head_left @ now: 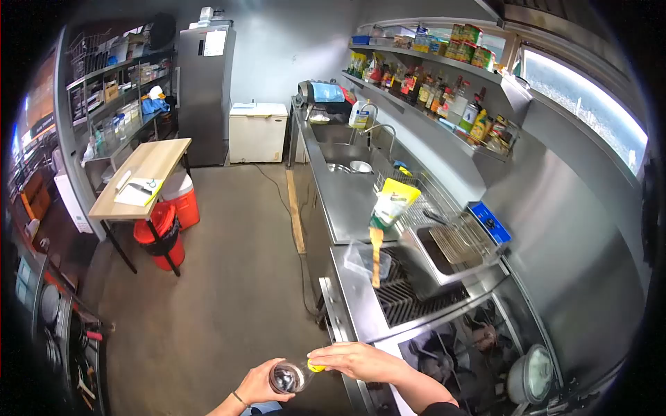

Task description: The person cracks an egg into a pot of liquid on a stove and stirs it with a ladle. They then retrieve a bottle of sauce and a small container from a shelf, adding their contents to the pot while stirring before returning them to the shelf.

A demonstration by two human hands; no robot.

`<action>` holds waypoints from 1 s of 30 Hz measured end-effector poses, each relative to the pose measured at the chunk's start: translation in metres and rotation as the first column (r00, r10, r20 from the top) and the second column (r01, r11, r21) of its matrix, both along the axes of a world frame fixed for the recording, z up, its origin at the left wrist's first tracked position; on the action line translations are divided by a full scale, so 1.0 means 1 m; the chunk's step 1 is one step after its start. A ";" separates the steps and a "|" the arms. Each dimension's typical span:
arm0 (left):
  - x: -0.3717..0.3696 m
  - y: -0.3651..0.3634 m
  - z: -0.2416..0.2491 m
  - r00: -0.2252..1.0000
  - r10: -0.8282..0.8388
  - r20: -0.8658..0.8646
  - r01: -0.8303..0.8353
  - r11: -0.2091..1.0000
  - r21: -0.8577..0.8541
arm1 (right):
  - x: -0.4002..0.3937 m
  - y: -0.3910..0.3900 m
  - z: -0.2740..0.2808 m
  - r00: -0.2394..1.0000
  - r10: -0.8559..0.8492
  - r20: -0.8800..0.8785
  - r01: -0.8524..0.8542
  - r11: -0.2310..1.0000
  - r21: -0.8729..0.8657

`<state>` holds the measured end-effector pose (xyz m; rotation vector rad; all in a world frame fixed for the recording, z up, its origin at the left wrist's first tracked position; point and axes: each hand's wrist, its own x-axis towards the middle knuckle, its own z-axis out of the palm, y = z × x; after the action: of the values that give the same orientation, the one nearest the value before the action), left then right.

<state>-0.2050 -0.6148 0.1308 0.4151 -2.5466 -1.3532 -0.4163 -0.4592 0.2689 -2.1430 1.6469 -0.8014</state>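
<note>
Low in the head view, my left hand [258, 385] is wrapped round a clear glass bottle [287, 378], tilted so that its round end faces up toward me. My right hand [355, 360] has its fingers closed over the bottle's yellow cap [316, 365]. Both hands are above the floor, beside the front edge of the stove. To their right are the stove burners [433, 357] and a lidded pot [531, 374]. Farther up, a wooden spatula [376, 258] lies by a clear plastic container [362, 259] on the black ridged grill [416, 295].
A deep fryer [451, 243] with a basket stands past the grill. Behind it are a yellow and green pouch [393, 202] and the sinks [334, 154]. Bottles line the wall shelf [416, 97]. At left are a wooden table [149, 163], a red bin [161, 236] and a floor cable [283, 197].
</note>
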 end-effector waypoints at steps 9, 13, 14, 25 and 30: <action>-0.126 -0.207 0.051 0.999 0.032 0.008 -0.031 0.992 -0.121 | -0.100 -0.198 0.032 0.807 -0.330 -0.490 0.529 0.772 0.352; -0.208 -0.281 0.049 1.000 -0.005 0.017 0.007 0.994 -0.108 | -0.148 -0.235 0.050 0.772 -0.588 -0.240 0.591 0.804 -0.069; -0.231 -0.295 0.051 0.999 -0.036 0.010 0.037 0.991 -0.130 | -0.166 -0.247 0.040 0.812 -0.564 -0.152 0.550 0.826 -0.127; -0.491 -0.425 0.081 0.954 -0.296 0.053 0.300 0.929 -0.218 | -0.366 -0.344 0.030 0.587 -0.808 -0.047 0.779 0.580 -0.240; -0.597 -0.463 0.086 0.877 -0.475 0.076 0.478 0.841 -0.253 | -0.435 -0.380 0.036 0.265 -0.922 -0.283 0.964 0.249 0.090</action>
<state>-0.8017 -1.0781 0.2164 -0.2886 -2.9064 -1.1082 -0.8515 -0.8390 0.3054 -0.7786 2.9889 -0.5687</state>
